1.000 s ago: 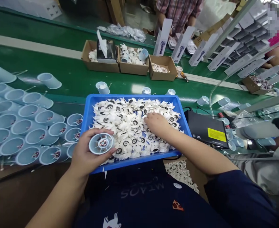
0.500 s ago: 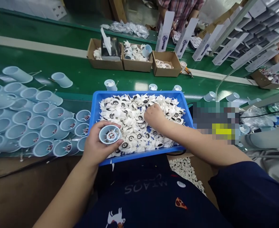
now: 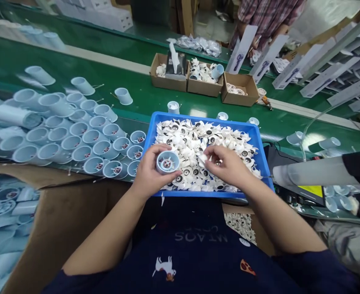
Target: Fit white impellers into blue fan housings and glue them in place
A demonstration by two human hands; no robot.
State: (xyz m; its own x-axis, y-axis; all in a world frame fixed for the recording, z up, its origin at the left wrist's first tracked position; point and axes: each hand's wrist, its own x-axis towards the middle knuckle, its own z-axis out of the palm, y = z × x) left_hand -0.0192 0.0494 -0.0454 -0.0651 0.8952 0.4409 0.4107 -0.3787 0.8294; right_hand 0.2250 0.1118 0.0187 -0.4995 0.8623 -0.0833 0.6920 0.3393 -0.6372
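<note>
Left hand (image 3: 147, 175): fingers (image 3: 152, 154) curled around a blue cup (image 3: 167, 162), over the tray's (image 3: 198, 115) left side. White pile (image 3: 195, 141) just right of those fingers. Right hand (image 3: 229, 167): fingertips (image 3: 210, 153) now pinched on a white piece (image 3: 202, 159), no longer lying broad on the pile; piece partly hidden, shape unclear.

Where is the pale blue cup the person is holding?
In the head view, the pale blue cup sits in the left hand, over the left side of the blue tray.
</note>
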